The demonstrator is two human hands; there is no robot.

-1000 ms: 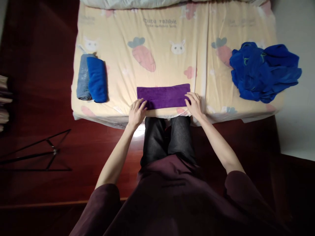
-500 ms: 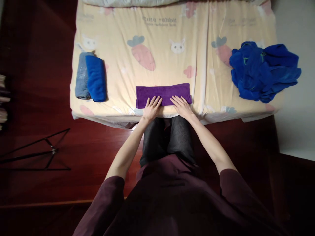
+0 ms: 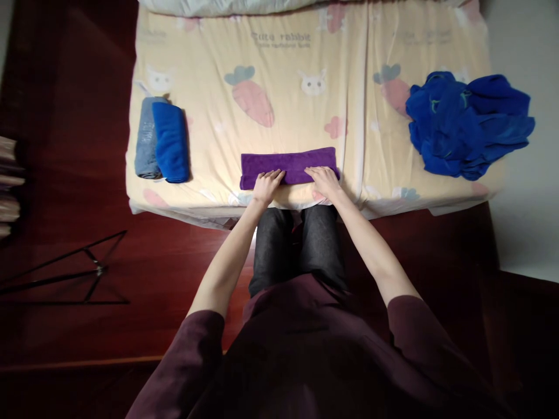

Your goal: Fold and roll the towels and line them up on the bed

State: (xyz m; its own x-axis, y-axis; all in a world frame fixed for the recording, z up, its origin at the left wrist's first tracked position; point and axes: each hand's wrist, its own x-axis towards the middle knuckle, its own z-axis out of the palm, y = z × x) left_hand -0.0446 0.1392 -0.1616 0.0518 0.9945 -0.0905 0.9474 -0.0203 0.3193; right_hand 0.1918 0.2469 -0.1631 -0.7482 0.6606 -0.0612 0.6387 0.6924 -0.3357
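A purple towel [image 3: 293,162], folded into a long strip, lies crosswise near the front edge of the bed. At its near edge, left of the middle, my left hand [image 3: 268,185] has its fingers bent over the cloth and drawn together. My right hand [image 3: 324,180] grips the same edge toward the right end, its fingers on top of the towel. Both thumbs are mostly hidden. The strip lies almost flat, its near edge slightly uneven by the hands.
On the left of the bed [image 3: 209,70], a rolled grey-blue towel [image 3: 147,139] lies against a rolled blue towel [image 3: 171,142]. A crumpled blue cloth heap [image 3: 467,125] sits at the right. A black tripod stand [image 3: 94,267] is on the floor at left.
My fingers, spread flat on the purple towel before, have drawn together and curled at its near edge. That edge has shifted slightly away from me.
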